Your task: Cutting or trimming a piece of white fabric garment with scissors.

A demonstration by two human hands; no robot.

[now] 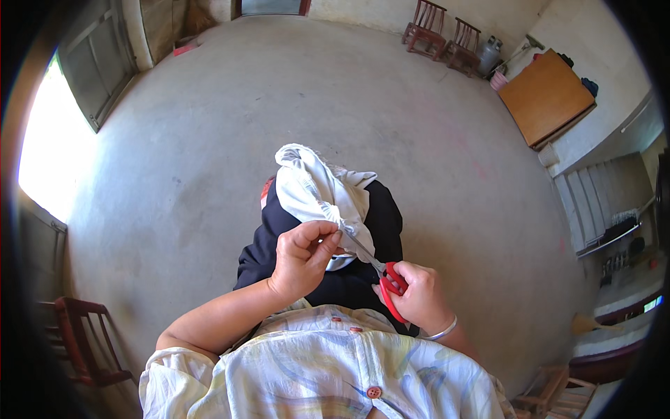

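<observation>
A white piece of cloth [314, 183] with frayed edges lies bunched across my dark trousers [386, 209] at the knees. My left hand [302, 254] pinches the near part of it between thumb and forefinger. In my right hand [423, 293] is a pair of scissors [390, 290] with red handles. Their metal blades point up and left over the cloth, and the tips reach close to my left fingertips. How far apart the blades are is hard to make out.
Bare concrete floor [209, 131] surrounds me. Wooden chairs [426, 29] and a gas cylinder [490, 54] stand by the far wall. A brown board [548, 97] leans at the right. Another wooden chair [86, 340] is behind me at left, near an open door [99, 63].
</observation>
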